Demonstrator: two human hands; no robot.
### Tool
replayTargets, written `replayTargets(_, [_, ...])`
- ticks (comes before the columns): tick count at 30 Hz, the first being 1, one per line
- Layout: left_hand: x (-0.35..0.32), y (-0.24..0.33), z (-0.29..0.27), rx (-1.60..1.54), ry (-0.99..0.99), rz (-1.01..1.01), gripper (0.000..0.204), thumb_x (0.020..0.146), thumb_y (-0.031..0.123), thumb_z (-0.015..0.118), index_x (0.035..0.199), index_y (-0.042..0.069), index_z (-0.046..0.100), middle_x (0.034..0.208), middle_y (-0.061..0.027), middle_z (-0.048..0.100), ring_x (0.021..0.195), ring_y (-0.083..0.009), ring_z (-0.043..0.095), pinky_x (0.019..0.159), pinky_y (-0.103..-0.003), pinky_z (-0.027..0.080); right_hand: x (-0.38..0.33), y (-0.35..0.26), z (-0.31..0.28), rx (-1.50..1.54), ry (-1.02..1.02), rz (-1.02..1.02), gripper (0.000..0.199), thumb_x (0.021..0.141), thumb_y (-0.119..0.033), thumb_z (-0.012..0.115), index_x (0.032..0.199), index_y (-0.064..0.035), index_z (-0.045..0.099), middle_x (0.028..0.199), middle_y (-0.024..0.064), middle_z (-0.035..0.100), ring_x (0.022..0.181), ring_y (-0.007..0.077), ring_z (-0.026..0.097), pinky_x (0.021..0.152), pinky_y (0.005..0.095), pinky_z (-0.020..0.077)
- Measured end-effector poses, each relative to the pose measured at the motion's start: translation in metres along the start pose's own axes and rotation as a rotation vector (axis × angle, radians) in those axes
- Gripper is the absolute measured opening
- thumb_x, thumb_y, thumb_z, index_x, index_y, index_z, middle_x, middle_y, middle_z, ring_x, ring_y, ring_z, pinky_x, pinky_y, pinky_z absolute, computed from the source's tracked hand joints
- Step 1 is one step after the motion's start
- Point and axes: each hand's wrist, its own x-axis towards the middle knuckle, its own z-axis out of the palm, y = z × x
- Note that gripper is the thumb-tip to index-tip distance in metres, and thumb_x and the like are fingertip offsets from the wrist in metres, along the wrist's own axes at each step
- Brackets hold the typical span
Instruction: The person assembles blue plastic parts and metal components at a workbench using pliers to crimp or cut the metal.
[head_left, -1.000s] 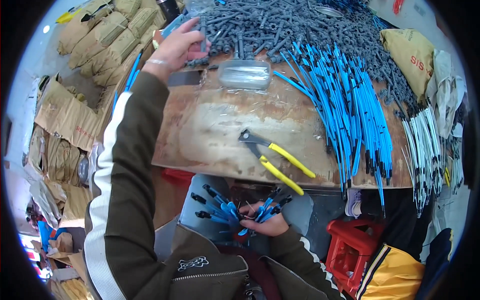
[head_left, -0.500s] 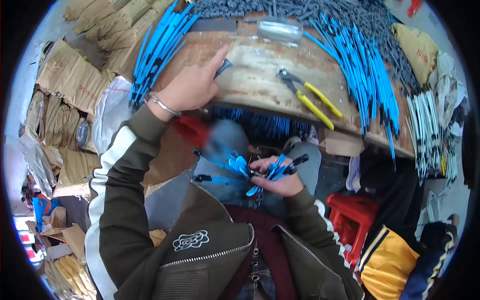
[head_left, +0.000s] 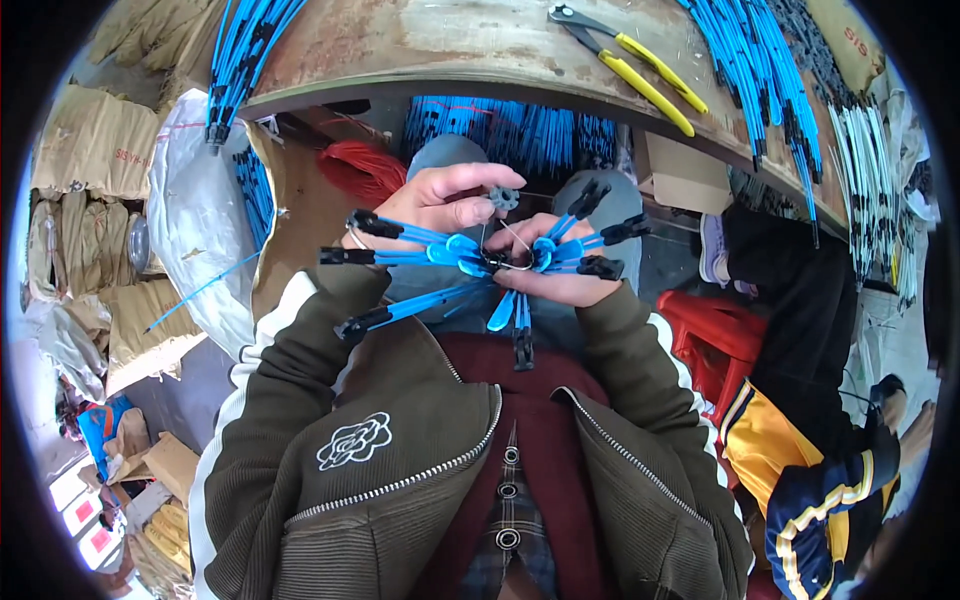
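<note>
Worn wooden workbench (head_left: 430,45) above, stacked cardboard boxes (head_left: 95,150) left, red plastic stool (head_left: 715,335) right.

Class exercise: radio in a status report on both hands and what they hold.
Left hand pinching small grey plastic piece. Right hand gripping fan of blue strips on wire ring. Nothing between hands.

Tan paper-wrapped bundles (head_left: 90,140) stacked at left — white plastic sack (head_left: 200,200) beside them.

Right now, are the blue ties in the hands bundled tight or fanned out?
Fanned out: the blue ties radiate from a wire ring between the left hand and right hand.
</note>
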Motion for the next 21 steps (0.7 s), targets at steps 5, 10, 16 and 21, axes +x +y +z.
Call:
replayTargets(5, [0.008,0.000,-0.003,0.294,-0.129,0.221,0.045,0.084,0.010,0.060,0.126,0.002,0.047,0.097,-0.0072,0.056,0.091,-0.0145,0.052,0.079,-0.026,0.042,-0.004,0.010,0.000,0.030,0.092,0.002,0.025,0.065,-0.002,0.076,0.076,-0.0026,0.053,0.091,0.0134,0.063,0.087,0.0179,0.061,0.074,0.0313,0.0500])
replayTargets(10, [0.008,0.005,-0.002,0.321,-0.149,0.231,0.037,0.083,0.000,0.058,0.120,0.004,0.055,0.098,-0.0138,0.059,0.092,-0.0189,0.057,0.080,-0.030,0.046,-0.005,0.013,0.001,0.000,0.134,-0.006,0.029,0.063,-0.004,0.078,0.079,-0.0020,0.055,0.085,0.0101,0.063,0.082,0.0154,0.061,0.071,0.0289,0.0495])
replayTargets(16, [0.015,0.002,-0.004,0.049,-0.192,0.133,0.030,0.083,0.000,0.058,0.113,-0.001,0.057,0.102,-0.0166,0.058,0.093,-0.0211,0.059,0.080,-0.030,0.046,-0.006,0.013,-0.001,0.002,0.156,0.059,0.034,0.060,-0.006,0.080,0.083,-0.0018,0.056,0.084,0.0078,0.063,0.079,0.0129,0.059,0.069,0.0275,0.0484])
replayTargets(21, [0.027,-0.006,-0.010,0.066,-0.339,0.340,0.031,0.083,0.001,0.059,0.114,-0.005,0.054,0.104,-0.0196,0.058,0.091,-0.0222,0.060,0.077,-0.029,0.047,-0.006,0.008,-0.002,-0.025,0.190,0.047,0.039,0.060,-0.006,0.081,0.089,-0.0014,0.056,0.085,0.0066,0.062,0.081,0.0120,0.059,0.071,0.0273,0.0480])
